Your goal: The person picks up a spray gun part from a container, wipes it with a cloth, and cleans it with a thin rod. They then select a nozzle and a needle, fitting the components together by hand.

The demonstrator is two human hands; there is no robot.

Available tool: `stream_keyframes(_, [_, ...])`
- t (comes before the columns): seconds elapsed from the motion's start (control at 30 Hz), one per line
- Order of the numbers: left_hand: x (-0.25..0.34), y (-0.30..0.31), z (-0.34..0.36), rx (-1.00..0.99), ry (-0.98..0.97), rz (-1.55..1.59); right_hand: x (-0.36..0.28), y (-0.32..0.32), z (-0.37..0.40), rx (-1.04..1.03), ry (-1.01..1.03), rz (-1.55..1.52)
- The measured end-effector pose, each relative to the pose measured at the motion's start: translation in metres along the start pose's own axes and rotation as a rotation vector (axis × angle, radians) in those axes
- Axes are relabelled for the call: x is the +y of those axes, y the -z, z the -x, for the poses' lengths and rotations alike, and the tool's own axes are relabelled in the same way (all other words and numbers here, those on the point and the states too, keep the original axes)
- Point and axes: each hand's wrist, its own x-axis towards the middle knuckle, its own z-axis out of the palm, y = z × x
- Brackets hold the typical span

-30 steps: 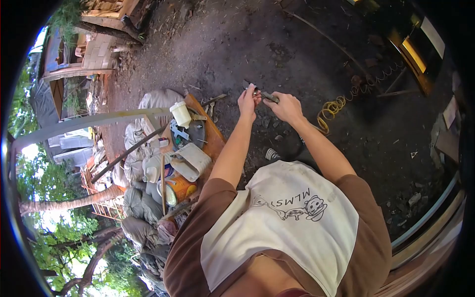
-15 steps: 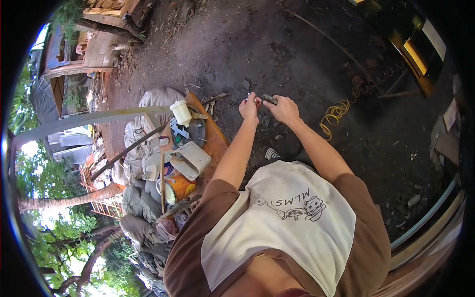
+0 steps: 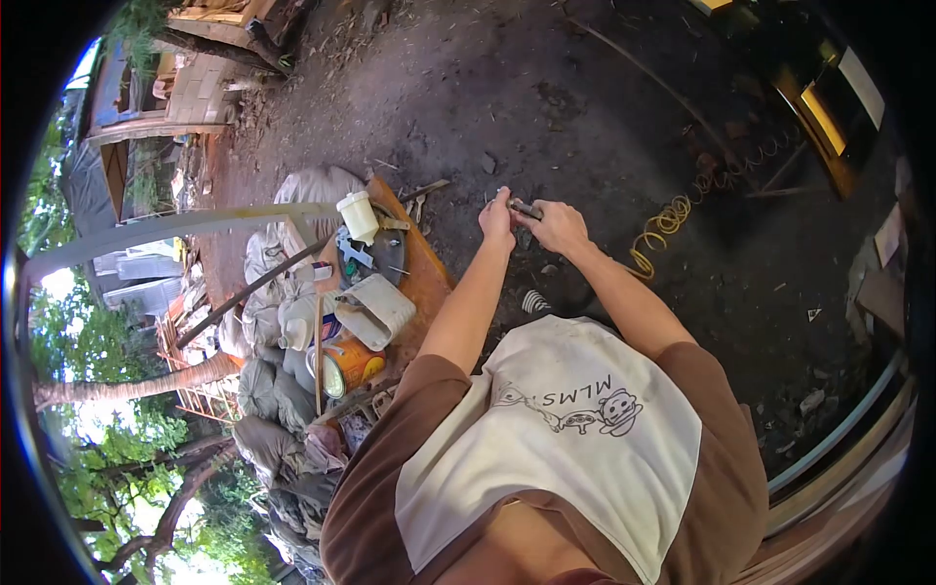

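Note:
Both of my hands are close together, held out over the dark dirt ground. My left hand is closed, with a small pale bit showing at its fingertips; what it pinches is too small to name. My right hand is closed around a short dark metal tool whose kind I cannot make out. The tool's free end points at the left hand's fingers and seems to meet them. The fingers partly hide both held things.
On the left, an orange-brown board bears a spray gun with a white cup, a cut white plastic jug and an orange can. A yellow coiled hose lies to the right. A grey metal bar crosses the left side.
My left hand has turned and lowered slightly. The dark tool in my right hand has tilted and reaches closer to the left fingers.

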Motion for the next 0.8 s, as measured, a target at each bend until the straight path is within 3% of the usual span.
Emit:
stream_keyframes(0.27, [0.008,-0.005,0.013,0.041,0.1,0.054,0.011,0.003,0.0,-0.014,-0.055,-0.126])
stream_keyframes(0.33, [0.008,-0.003,0.015,0.04,0.096,0.017,0.015,-0.003,0.002,0.028,0.097,0.047])
stream_keyframes(0.47, [0.004,0.005,0.004,0.005,0.175,0.004,0.016,-0.007,0.0,0.023,0.037,-0.026])
stream_keyframes(0.57, [-0.003,0.012,-0.006,-0.061,0.209,0.066,0.015,-0.009,-0.002,0.012,0.114,0.066])
stream_keyframes(0.63, [-0.001,0.008,0.0,-0.039,0.213,0.013,0.013,-0.008,-0.004,0.007,0.038,0.017])
stream_keyframes(0.8, [-0.001,0.009,0.004,-0.022,0.16,0.002,0.018,-0.011,0.002,-0.006,0.092,0.031])
